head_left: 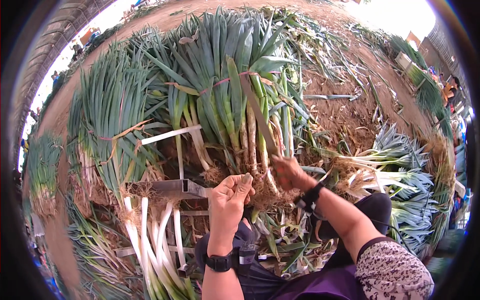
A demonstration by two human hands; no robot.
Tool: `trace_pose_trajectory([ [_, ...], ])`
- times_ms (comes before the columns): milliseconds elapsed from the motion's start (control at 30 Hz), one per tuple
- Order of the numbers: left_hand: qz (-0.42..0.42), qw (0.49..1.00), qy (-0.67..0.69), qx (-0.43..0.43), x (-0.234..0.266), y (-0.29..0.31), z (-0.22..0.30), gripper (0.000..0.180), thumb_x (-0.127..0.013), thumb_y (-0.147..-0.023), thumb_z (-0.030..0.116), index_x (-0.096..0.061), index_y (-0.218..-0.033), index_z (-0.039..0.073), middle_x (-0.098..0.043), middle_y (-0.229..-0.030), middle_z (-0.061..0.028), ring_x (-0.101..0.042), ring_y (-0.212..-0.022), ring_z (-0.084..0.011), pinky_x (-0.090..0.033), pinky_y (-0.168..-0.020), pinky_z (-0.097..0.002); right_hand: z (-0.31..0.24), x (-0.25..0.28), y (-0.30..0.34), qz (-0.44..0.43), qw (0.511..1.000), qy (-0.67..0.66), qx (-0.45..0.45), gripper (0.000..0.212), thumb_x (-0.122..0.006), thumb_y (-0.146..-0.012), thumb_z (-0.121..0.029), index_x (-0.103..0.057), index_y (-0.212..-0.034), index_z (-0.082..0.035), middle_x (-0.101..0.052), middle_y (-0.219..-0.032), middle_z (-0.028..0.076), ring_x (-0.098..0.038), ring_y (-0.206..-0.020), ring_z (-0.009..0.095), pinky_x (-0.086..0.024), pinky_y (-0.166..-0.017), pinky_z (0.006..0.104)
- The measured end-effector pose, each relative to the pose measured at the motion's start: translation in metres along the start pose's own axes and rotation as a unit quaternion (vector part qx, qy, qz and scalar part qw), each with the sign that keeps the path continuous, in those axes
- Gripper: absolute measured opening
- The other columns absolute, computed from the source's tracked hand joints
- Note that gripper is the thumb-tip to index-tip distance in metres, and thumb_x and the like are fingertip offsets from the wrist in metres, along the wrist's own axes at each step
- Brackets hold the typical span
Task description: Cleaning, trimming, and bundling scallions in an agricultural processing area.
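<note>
My right hand (290,172) is wrapped round the handle of a long knife (260,117), its blade slanting up and left in front of a big bundle of leeks (222,100). A reddish tie (216,86) runs round this upright bundle, and its roots come down close to both hands. Below the bundle, to the left of the knife, my left hand (230,197) is closed with thumb and fingers pressed together. Whether anything small is between them is hidden. Beside it, trimmed-looking white leeks (160,237) lie with roots against a metal bar (170,188).
More leek bundles stand at left (110,110). Other leeks (400,165) lie piled at right, roots inward. Cut leaves (295,245) litter the ground round my legs. Brown soil (330,115) shows behind the bundle. Far right, a person (452,90) is near more leeks.
</note>
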State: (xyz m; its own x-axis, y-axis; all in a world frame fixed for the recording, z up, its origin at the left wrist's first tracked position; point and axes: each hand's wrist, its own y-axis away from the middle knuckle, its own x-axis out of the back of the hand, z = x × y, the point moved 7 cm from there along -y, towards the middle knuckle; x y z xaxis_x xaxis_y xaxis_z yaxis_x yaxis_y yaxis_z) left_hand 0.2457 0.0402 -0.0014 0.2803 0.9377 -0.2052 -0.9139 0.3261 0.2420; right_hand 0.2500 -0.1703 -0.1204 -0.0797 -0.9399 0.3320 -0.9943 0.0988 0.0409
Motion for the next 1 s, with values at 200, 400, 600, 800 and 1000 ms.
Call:
trace_pose_trajectory([
  [200,-0.009,1.000,-0.007,-0.011,-0.012,0.000,0.002,0.024,-0.064,-0.090,0.026,-0.065,-0.088,0.002,-0.061,-0.070,-0.0017,-0.050,-0.061,-0.0052,-0.039,-0.056,-0.0190,-0.009,0.047,-0.122,0.036,0.990,-0.035,-0.129,0.034,-0.056,-0.089,-0.034,-0.054,-0.074,-0.003,-0.053,-0.060,0.002,-0.049,-0.043,0.011,-0.041,-0.037,0.0271],
  [400,0.010,0.997,-0.073,-0.017,-0.002,-0.003,-0.002,0.025,-0.065,-0.089,0.027,-0.065,-0.086,0.003,-0.061,-0.069,-0.0007,-0.048,-0.058,-0.0043,-0.037,-0.054,-0.0183,-0.018,0.084,0.030,0.083,0.982,-0.068,-0.159,0.030,-0.056,-0.090,-0.031,-0.054,-0.081,-0.002,-0.054,-0.059,0.002,-0.050,-0.044,0.009,-0.041,-0.037,0.0264],
  [600,-0.026,0.996,-0.081,-0.017,-0.020,0.002,-0.011,0.026,-0.066,-0.089,0.028,-0.064,-0.087,0.002,-0.061,-0.070,-0.0008,-0.047,-0.057,-0.0037,-0.037,-0.053,-0.0179,-0.042,0.092,0.158,0.011,0.944,-0.163,-0.286,0.029,-0.058,-0.091,-0.030,-0.057,-0.081,-0.003,-0.055,-0.062,0.000,-0.047,-0.042,0.007,-0.037,-0.037,0.0223],
  [800,-0.096,0.977,-0.189,-0.036,-0.069,0.010,-0.014,0.031,-0.065,-0.090,0.029,-0.063,-0.090,-0.002,-0.057,-0.072,0.0041,-0.043,-0.063,-0.0018,-0.035,-0.055,-0.0185,-0.006,0.143,0.113,0.186,0.922,-0.283,-0.187,0.025,-0.054,-0.094,-0.031,-0.052,-0.086,-0.007,-0.052,-0.061,0.001,-0.051,-0.046,0.012,-0.040,-0.039,0.0245],
  [1000,-0.135,0.947,-0.290,-0.022,-0.079,0.002,-0.031,0.034,-0.068,-0.087,0.028,-0.063,-0.098,-0.004,-0.059,-0.073,0.0012,-0.051,-0.067,-0.0044,-0.042,-0.061,-0.0203,0.077,0.125,0.048,0.042,0.962,-0.197,-0.182,0.020,-0.056,-0.094,-0.027,-0.053,-0.082,-0.010,-0.052,-0.068,0.001,-0.052,-0.053,0.013,-0.043,-0.045,0.0264],
])
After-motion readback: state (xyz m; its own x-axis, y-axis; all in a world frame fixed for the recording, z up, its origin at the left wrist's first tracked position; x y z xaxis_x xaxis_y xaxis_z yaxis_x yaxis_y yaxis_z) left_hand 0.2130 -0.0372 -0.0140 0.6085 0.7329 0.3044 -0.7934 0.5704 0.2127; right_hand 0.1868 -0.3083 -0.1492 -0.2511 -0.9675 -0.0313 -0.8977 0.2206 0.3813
